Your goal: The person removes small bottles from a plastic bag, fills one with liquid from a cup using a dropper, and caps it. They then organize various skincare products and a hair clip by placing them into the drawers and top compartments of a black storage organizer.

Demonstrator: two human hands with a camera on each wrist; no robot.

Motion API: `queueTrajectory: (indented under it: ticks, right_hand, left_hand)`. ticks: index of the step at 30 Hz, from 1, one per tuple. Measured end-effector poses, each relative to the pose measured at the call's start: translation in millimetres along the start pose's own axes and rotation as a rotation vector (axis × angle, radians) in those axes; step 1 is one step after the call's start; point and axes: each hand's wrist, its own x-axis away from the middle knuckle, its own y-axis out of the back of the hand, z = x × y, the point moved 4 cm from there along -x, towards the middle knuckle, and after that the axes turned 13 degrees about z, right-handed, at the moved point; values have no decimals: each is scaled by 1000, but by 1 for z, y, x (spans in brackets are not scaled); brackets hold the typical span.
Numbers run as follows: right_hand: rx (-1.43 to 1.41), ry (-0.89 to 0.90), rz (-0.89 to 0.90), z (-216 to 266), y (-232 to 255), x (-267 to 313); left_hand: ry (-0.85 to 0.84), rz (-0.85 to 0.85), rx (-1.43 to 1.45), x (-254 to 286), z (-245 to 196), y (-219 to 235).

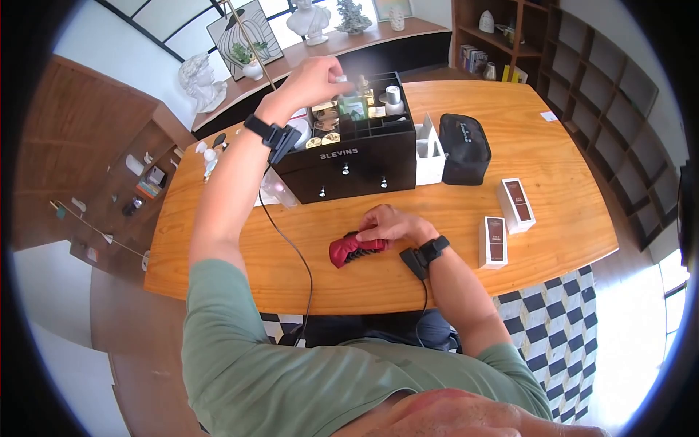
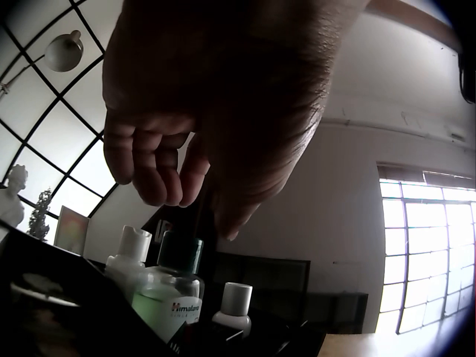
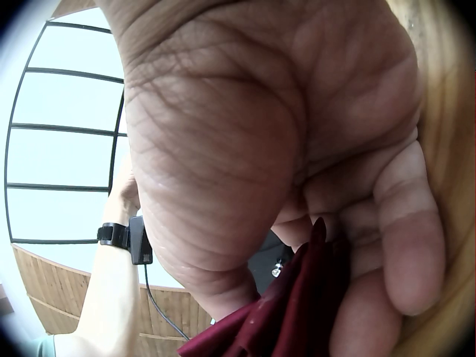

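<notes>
My left hand (image 1: 309, 84) hangs over a black cosmetics organizer (image 1: 298, 173) marked "BLEVINS", its fingers loosely bent with nothing between them. Below those fingers, in the left wrist view, stand a Himalaya bottle (image 2: 152, 306) with green liquid and a dark cap, a white-capped bottle (image 2: 134, 249) and a smaller grey-capped bottle (image 2: 236, 301). In front of the organizer, my right hand (image 1: 393, 223) pinches a dark red satin piece with a black gathered edge (image 1: 340, 251), low at the tabletop. Its folds (image 3: 297, 297) show between thumb and fingers in the right wrist view.
Right of the organizer stand a white holder (image 1: 429, 164) and a black zip pouch (image 1: 466, 149). Two white-and-brown boxes (image 1: 494, 244) are on the wooden table (image 1: 553, 211) at right. A cable (image 1: 295, 244) runs from the left wrist across the table.
</notes>
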Motion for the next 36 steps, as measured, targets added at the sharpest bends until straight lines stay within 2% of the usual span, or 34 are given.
queueTrajectory:
  ticks: [3,5,10,19,21,23,26,27,29,30,33,36]
  right_hand:
    - [17,-21,8,7,1,4]
    - [10,-19,5,4,1,2]
    - [38,-15,-11,4,-1,4]
    - [30,-11,-10,7,-2,6]
    - [172,60,-12,10,-1,5]
    - [129,34,-4,9,-2,5]
    - [91,6,8,7,-1,4]
    - [98,2,17,7,-1,3]
    - [85,-33,37,4,2,-3]
    - [81,-69,51,2,2,-5]
    - [41,-78,53,2,2,-4]
    - [62,-70,34,-5,2,-10]
  left_hand:
    - [-36,-22,8,18,-7,2]
    - [-142,167,109,25,-5,-12]
    - [-112,252,112,35,0,-29]
    - [-114,224,171,36,4,-41]
    - [-115,211,161,37,4,-41]
    - [-113,204,168,43,1,-41]
    - [-122,0,147,60,-5,-32]
    - [-118,10,147,71,-8,-34]
    - [-67,-133,232,102,-22,-29]
    - [-107,-196,258,116,-17,-37]
    - [65,-182,526,161,-5,-72]
    - [76,-258,804,189,31,-113]
